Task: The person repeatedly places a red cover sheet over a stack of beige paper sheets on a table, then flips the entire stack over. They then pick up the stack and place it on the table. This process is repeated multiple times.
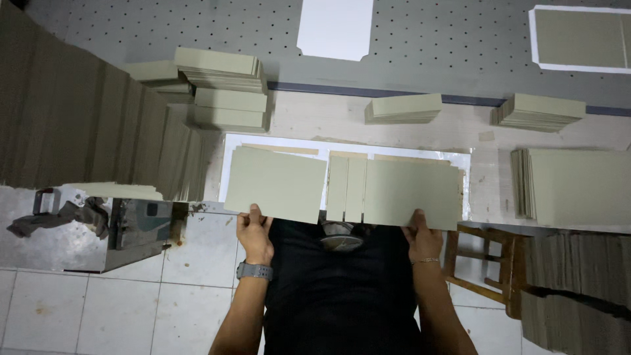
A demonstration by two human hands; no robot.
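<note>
Grey pegboard covers the far part of the workbench (460,52), and nearer the person a pale wooden strip carries small stacks of greenish-grey board (403,107), with a taller pile (227,89) to the left and another stack (540,110) further right. At the near edge lies a white sheet (230,148), and on it rest the pieces in hand: a left board panel (276,184), two narrow strips (346,189) set side by side, and a wider right board panel (413,192). All of them lie flat, in a row that runs left to right across the person's front, overhanging the bench edge a little. The left hand (255,236) (a grey watch (254,270) on its wrist) pinches the near edge of the left board panel, thumb up against it; the fingers beneath are hidden, so how firmly it grips cannot be told. The right hand (424,240), wearing a thin bracelet, likewise meets the near edge of the right board panel at its lower margin. Each panel lies directly ahead of its own hand, the strips between them and about equally near both. A wooden stool (486,263) stands to the right over a tiled floor (131,296)
</note>
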